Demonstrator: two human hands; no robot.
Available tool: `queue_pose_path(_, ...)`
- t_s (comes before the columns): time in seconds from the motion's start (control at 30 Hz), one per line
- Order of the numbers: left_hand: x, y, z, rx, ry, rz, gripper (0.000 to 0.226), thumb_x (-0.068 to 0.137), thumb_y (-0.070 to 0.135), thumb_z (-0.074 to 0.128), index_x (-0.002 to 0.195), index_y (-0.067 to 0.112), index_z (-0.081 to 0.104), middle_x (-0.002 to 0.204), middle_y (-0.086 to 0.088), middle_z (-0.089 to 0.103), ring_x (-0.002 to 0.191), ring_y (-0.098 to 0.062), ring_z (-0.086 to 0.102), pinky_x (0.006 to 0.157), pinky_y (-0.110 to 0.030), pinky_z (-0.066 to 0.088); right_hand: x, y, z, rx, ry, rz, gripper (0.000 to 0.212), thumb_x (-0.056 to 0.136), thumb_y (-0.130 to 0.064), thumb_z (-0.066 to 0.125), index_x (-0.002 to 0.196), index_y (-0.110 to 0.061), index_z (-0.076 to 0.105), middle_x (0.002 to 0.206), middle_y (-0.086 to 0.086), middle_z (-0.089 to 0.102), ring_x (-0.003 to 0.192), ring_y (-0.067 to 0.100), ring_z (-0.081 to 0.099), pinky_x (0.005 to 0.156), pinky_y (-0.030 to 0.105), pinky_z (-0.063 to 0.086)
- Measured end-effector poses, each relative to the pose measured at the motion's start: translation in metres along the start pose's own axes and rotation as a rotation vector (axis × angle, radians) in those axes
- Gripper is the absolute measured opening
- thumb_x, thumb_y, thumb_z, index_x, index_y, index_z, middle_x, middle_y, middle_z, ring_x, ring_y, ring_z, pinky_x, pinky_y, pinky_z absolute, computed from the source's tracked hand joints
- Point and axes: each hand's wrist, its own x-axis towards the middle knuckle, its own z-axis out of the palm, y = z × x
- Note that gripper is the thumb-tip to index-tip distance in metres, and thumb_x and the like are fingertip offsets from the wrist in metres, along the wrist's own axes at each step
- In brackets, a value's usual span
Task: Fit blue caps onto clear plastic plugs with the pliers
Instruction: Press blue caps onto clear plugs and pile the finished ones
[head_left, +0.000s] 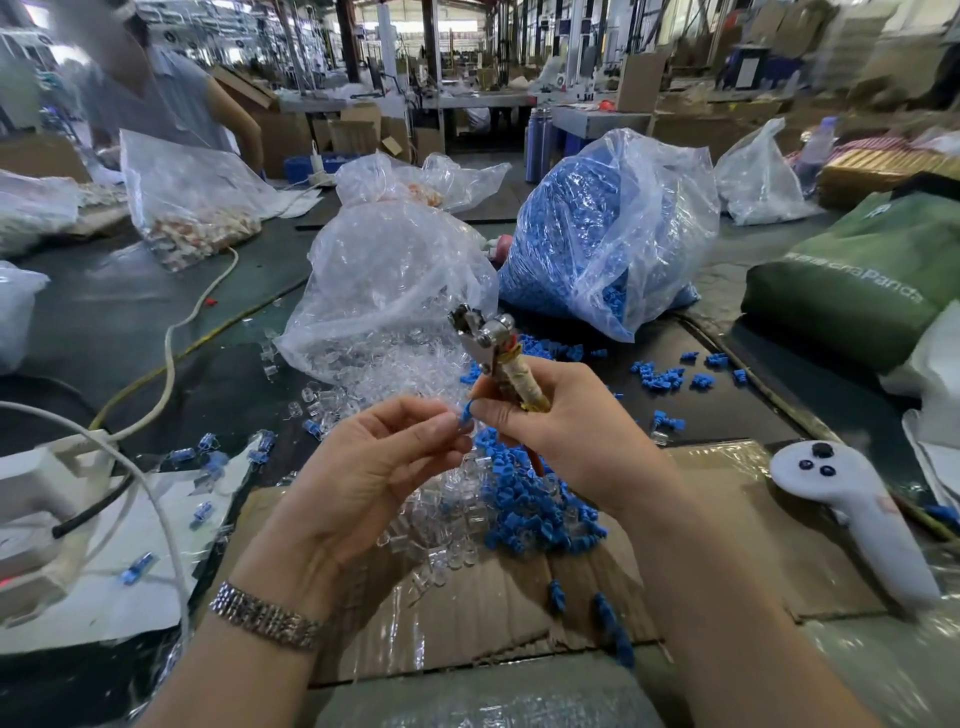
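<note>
Two hands meet over a worktable, passing a blue cap between fingertips while one also holds pliers.

The left hand (374, 467) pinches a small blue cap (466, 415) at its fingertips, touching the right hand (550, 421), whose forefinger and thumb also close on the cap while its other fingers curl round the wrapped handle of the pliers (498, 353), metal head pointing up and away. Below the hands, loose blue caps (530, 509) and clear plastic plugs (441, 540) lie heaped on flattened cardboard (727, 519). Farther off stand a bag of clear plugs (384, 291) and, to its right, a bag of blue caps (597, 234). A white controller (852, 514) lies near right.
</note>
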Motion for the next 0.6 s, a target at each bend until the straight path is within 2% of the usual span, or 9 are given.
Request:
queue_pose_path(0.1, 0.0003, -0.0008, 0.0007, 0.01, 0.018, 0.04, 0.017, 0.074, -0.005, 0.073, 0.089, 0.003, 0.077, 0.094, -0.017, 0.073, 0.087, -0.027, 0.074, 0.075, -0.028, 0.061, -0.0007, -0.001, 0.0027, -0.053, -0.039, -0.032, 0.006, 0.095, -0.015, 0.072, 0.092, -0.01, 0.072, 0.085, 0.01, 0.071, 0.083, 0.028, 0.066, 0.085, 0.042, 0.054)
queue_pose_path(0.17, 0.0001, -0.0004, 0.0014, 0.032, 0.013, 0.049, 0.023, 0.074, -0.005, 0.074, 0.095, 0.003, 0.077, 0.097, -0.017, 0.074, 0.089, -0.027, 0.074, 0.076, -0.028, 0.06, -0.0011, -0.0014, 0.0034, -0.08, -0.054, -0.048, 0.006, 0.096, -0.014, 0.071, 0.093, -0.009, 0.072, 0.089, 0.013, 0.071, 0.089, 0.032, 0.066, 0.087, 0.046, 0.054)
queue_pose_path(0.3, -0.0029, 0.0004, 0.0048, 0.109, 0.003, 0.072, 0.021, 0.071, -0.002, 0.073, 0.088, 0.007, 0.081, 0.094, -0.015, 0.077, 0.088, -0.024, 0.075, 0.076, -0.026, 0.06, -0.0013, -0.001, 0.0022, -0.126, -0.069, -0.052, 0.01, 0.096, -0.014, 0.07, 0.087, -0.015, 0.069, 0.081, 0.01, 0.066, 0.072, 0.021, 0.056, 0.078, 0.039, 0.051)
queue_pose_path(0.4, -0.0038, 0.0002, 0.0065, 0.116, 0.012, 0.088, 0.02, 0.07, -0.002, 0.072, 0.085, 0.008, 0.082, 0.092, -0.015, 0.077, 0.086, -0.023, 0.075, 0.075, -0.026, 0.06, -0.0015, -0.001, 0.0024, -0.134, -0.083, -0.053, 0.01, 0.097, -0.014, 0.07, 0.086, -0.014, 0.068, 0.079, 0.008, 0.064, 0.071, 0.013, 0.052, 0.075, 0.036, 0.049)
queue_pose_path(0.6, -0.003, -0.0012, 0.0039, 0.12, 0.01, 0.108, 0.02, 0.073, -0.002, 0.071, 0.09, 0.005, 0.081, 0.095, -0.017, 0.077, 0.088, -0.025, 0.076, 0.076, -0.027, 0.06, -0.0026, -0.0019, 0.002, -0.15, -0.074, -0.049, 0.008, 0.097, -0.015, 0.069, 0.09, -0.013, 0.068, 0.085, 0.016, 0.065, 0.075, 0.028, 0.056, 0.078, 0.042, 0.051)
